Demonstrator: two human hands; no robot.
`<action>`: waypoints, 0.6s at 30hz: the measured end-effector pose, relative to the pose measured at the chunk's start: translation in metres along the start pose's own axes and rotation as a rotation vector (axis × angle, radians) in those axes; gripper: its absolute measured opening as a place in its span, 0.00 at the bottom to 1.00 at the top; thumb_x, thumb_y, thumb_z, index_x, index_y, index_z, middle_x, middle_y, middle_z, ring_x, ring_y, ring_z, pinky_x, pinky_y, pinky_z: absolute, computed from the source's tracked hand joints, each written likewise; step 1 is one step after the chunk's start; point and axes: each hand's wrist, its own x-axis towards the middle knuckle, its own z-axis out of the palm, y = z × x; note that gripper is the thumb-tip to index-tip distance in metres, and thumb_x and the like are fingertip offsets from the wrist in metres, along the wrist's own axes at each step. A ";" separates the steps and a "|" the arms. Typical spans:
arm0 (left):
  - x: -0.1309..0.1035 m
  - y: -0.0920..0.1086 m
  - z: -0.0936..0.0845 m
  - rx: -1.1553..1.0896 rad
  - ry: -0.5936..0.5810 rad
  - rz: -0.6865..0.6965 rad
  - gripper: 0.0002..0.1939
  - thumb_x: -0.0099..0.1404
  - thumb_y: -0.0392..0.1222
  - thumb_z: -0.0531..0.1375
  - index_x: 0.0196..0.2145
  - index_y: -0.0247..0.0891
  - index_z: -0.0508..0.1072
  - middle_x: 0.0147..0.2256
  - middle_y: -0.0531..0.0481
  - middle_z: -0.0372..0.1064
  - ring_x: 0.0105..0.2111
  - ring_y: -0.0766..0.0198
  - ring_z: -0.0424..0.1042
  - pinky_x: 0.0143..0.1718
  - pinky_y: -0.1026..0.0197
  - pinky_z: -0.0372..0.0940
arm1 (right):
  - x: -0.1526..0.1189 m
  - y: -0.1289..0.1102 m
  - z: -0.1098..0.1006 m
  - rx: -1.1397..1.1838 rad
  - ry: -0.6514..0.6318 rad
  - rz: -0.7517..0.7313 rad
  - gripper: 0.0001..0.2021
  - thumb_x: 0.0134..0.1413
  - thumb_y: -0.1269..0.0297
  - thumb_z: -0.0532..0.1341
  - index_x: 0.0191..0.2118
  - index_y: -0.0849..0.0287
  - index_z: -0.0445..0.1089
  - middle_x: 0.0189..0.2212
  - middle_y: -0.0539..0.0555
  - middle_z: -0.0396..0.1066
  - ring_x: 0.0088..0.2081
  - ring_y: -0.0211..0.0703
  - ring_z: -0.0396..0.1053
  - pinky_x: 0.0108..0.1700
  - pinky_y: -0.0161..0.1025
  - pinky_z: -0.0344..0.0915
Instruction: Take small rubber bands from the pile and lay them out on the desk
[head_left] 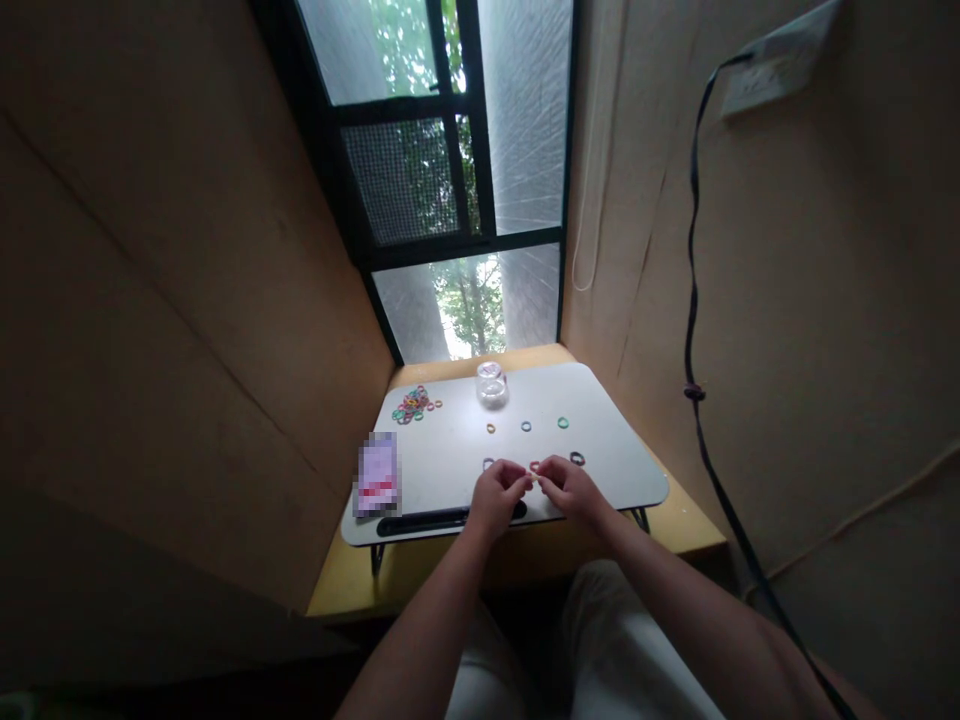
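Near the front edge of a white folding table [442,450], my left hand [498,492] and my right hand [568,488] meet with fingertips pinched on a small pale yellowish band [534,477]. Just behind my hands lie a purple band [488,463], a red band [535,465] and a dark band [577,458]. Farther back are a yellow band [491,428], a blue band [526,426] and a green band [563,423]. A heap of colourful bands [412,404] sits at the table's back left.
A clear jar [492,387] stands at the back middle. At the left lies a blurred purple packet [378,475]. A black slot [424,522] runs along the front edge. A black cable [694,300] hangs on the right wall beside the window [466,245].
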 end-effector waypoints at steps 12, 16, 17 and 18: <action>-0.006 0.002 -0.002 0.136 -0.003 0.066 0.12 0.59 0.44 0.62 0.40 0.37 0.73 0.32 0.49 0.75 0.29 0.66 0.73 0.32 0.63 0.67 | 0.018 -0.005 0.003 0.085 -0.094 0.145 0.09 0.47 0.60 0.62 0.26 0.56 0.62 0.16 0.45 0.62 0.18 0.34 0.58 0.21 0.33 0.56; -0.007 0.003 -0.001 0.178 -0.027 0.069 0.12 0.60 0.44 0.61 0.41 0.38 0.75 0.32 0.49 0.76 0.29 0.65 0.73 0.31 0.63 0.67 | 0.014 0.002 0.002 0.061 -0.060 0.109 0.08 0.48 0.60 0.62 0.27 0.57 0.64 0.20 0.47 0.66 0.22 0.35 0.61 0.25 0.33 0.58; -0.007 0.003 -0.001 0.181 -0.029 0.069 0.11 0.60 0.44 0.61 0.40 0.38 0.75 0.32 0.49 0.76 0.29 0.65 0.73 0.30 0.63 0.67 | 0.013 0.005 0.002 0.055 -0.049 0.101 0.08 0.48 0.60 0.62 0.27 0.58 0.64 0.22 0.48 0.67 0.23 0.35 0.62 0.26 0.33 0.59; -0.007 0.003 -0.001 0.176 -0.032 0.064 0.10 0.61 0.44 0.60 0.38 0.37 0.75 0.32 0.48 0.76 0.28 0.65 0.73 0.30 0.63 0.67 | 0.012 0.007 0.002 0.053 -0.041 0.094 0.08 0.48 0.60 0.62 0.27 0.58 0.64 0.23 0.48 0.68 0.24 0.36 0.63 0.26 0.33 0.60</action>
